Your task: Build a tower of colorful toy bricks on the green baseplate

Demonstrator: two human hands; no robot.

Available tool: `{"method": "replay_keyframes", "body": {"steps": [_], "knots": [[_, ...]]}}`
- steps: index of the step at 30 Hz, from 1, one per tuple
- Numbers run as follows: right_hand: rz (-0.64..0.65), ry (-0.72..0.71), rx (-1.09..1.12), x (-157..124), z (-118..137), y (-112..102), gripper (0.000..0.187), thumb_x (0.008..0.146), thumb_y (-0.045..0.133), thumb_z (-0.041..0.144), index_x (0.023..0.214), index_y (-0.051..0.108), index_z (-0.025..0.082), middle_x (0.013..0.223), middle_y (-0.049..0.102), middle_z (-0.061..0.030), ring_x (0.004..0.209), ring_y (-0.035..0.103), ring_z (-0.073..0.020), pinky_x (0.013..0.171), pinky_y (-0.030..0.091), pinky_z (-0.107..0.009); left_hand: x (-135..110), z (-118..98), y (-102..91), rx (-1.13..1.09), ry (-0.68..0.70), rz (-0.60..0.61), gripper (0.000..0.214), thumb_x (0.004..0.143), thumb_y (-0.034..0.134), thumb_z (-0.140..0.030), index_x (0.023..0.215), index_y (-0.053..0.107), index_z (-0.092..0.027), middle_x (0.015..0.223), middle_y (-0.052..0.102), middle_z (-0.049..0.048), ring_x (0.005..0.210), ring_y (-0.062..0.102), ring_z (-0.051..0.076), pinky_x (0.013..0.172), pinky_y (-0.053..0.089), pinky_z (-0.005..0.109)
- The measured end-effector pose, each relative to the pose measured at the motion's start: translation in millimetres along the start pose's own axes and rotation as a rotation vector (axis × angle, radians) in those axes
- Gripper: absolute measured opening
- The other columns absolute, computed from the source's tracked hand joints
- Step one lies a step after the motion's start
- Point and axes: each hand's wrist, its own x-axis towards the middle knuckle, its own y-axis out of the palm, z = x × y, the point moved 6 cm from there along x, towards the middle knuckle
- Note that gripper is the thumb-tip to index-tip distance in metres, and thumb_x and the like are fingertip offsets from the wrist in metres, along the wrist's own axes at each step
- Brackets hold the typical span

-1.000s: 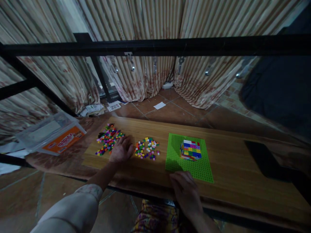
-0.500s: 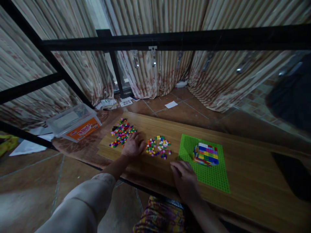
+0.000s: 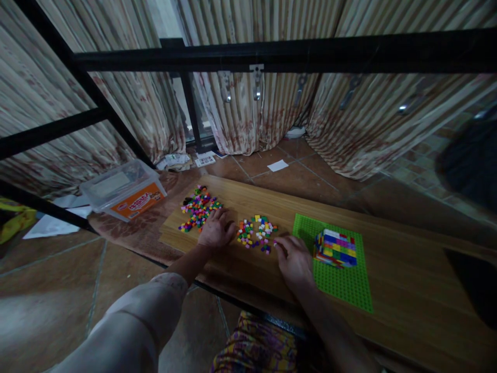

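My left hand [image 3: 216,230] rests palm down on the wooden board [image 3: 388,274], between a large pile of small coloured bricks [image 3: 198,208] and a smaller pile of bricks [image 3: 257,232]. Its fingers lie loosely curled. My right hand [image 3: 294,259] sits at the right edge of the smaller pile, fingertips pinched at a brick. Just right of it a green baseplate [image 3: 341,285] carries a multicoloured brick block [image 3: 336,247].
A clear plastic box with an orange label [image 3: 124,189] stands at the far left. A black metal frame [image 3: 272,52] crosses overhead, with striped curtains behind. A dark flat object [image 3: 471,280] lies at the board's right end. Papers litter the tiled floor.
My right hand moved forward from the board's near edge to the smaller brick pile. The camera turned, so everything shifted right. My left hand stayed put.
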Motion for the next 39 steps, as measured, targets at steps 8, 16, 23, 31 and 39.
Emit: {"method": "replay_keyframes", "body": {"steps": [8, 16, 23, 31, 39], "knots": [[0.087, -0.031, -0.057, 16, 9, 21, 0.016, 0.088, 0.054, 0.024, 0.087, 0.07, 0.023, 0.092, 0.063, -0.0064, 0.089, 0.053, -0.0222, 0.082, 0.043, -0.037, 0, 2, -0.6, 0.036, 0.004, -0.001, 0.033, 0.087, 0.051, -0.033, 0.114, 0.058, -0.017, 0.119, 0.058, 0.0121, 0.112, 0.052, 0.028, 0.098, 0.046, 0.044], [0.03, 0.031, 0.092, 13, 18, 4, 0.018, 0.09, 0.052, 0.023, 0.081, 0.067, 0.022, 0.087, 0.066, -0.0045, 0.088, 0.058, -0.0192, 0.082, 0.046, -0.033, 1, 5, -0.2, 0.049, 0.042, -0.032, 0.034, 0.087, 0.05, -0.035, 0.115, 0.057, -0.018, 0.116, 0.059, 0.0121, 0.113, 0.053, 0.029, 0.098, 0.046, 0.045], [-0.137, 0.333, 0.506, -38, -1, -49, 0.012, 0.083, 0.06, 0.029, 0.081, 0.068, 0.021, 0.075, 0.071, -0.0006, 0.069, 0.066, -0.0148, 0.063, 0.052, -0.024, 3, 7, 0.1, 0.07, 0.049, -0.025, 0.036, 0.088, 0.047, -0.04, 0.114, 0.057, -0.017, 0.117, 0.058, 0.013, 0.111, 0.053, 0.029, 0.096, 0.047, 0.045], [-0.304, 0.418, 0.353, -74, -61, -122, 0.021, 0.083, 0.062, 0.038, 0.089, 0.07, 0.02, 0.085, 0.072, -0.0054, 0.077, 0.068, -0.0183, 0.069, 0.055, -0.029, 3, 7, -0.8, 0.092, 0.05, -0.01, 0.038, 0.088, 0.046, -0.042, 0.115, 0.056, -0.018, 0.118, 0.058, 0.0135, 0.112, 0.054, 0.03, 0.093, 0.048, 0.046], [-0.262, 0.232, 0.048, -47, -65, -137, 0.022, 0.09, 0.052, 0.034, 0.09, 0.068, 0.02, 0.087, 0.069, -0.0062, 0.078, 0.066, -0.0178, 0.071, 0.053, -0.03, 4, 6, -1.4, 0.104, 0.062, -0.029, 0.037, 0.087, 0.046, -0.041, 0.117, 0.055, -0.02, 0.119, 0.059, 0.0114, 0.111, 0.054, 0.029, 0.093, 0.048, 0.045]]}}
